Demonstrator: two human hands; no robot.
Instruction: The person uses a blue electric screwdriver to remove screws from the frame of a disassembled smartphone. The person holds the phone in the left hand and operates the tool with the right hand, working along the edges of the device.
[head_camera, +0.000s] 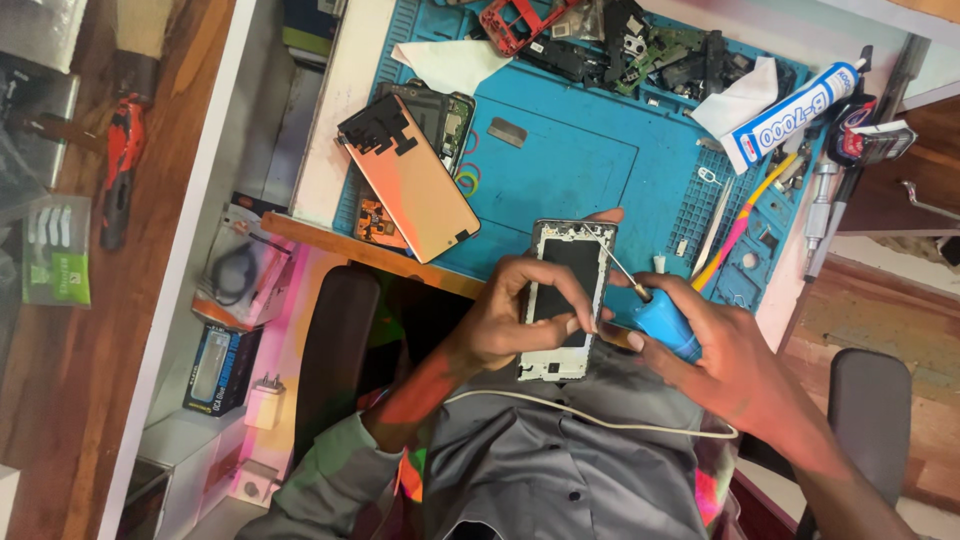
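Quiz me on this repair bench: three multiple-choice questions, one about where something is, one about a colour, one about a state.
1. Where does the glue tube lie?
A. the mat's far right edge
B. on the floor
C. in the lap

2. What colour is the work mat?
A. red
B. blue
C. white

3. How is the phone frame supported?
A. lying flat on the mat
B. held in the left hand
C. clamped in a vice

Answers: 1 A, it rests at the mat's right side. 2 B, the surface is blue. 3 B, the fingers wrap it while the right hand holds a screwdriver.
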